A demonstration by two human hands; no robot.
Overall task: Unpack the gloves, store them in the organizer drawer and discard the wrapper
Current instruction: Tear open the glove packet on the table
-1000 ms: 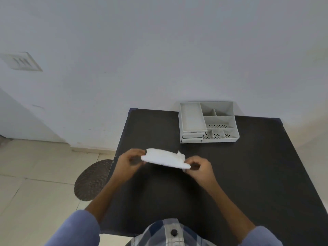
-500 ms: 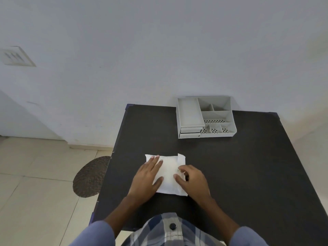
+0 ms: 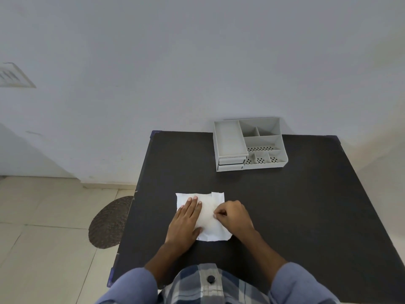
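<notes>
1. Head view: we see the flat white rectangular glove packet (image 3: pixel 208 213) lying on the black square table (image 3: pixel 285 205), near its front-left part.
2. The left hand (image 3: pixel 186 222) lies flat and spread wide on the packet, pressing it down.
3. The right hand (image 3: pixel 233 217) pinches the packet's right edge between curled fingers.
4. The grey plastic compartmented organizer (image 3: pixel 249 143), its 2 drawers closed, stands well apart at the table's far edge.

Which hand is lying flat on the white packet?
The left hand lies flat, fingers stretched out on the white packet. The right hand is curled, pinching at the packet's right side.
</notes>
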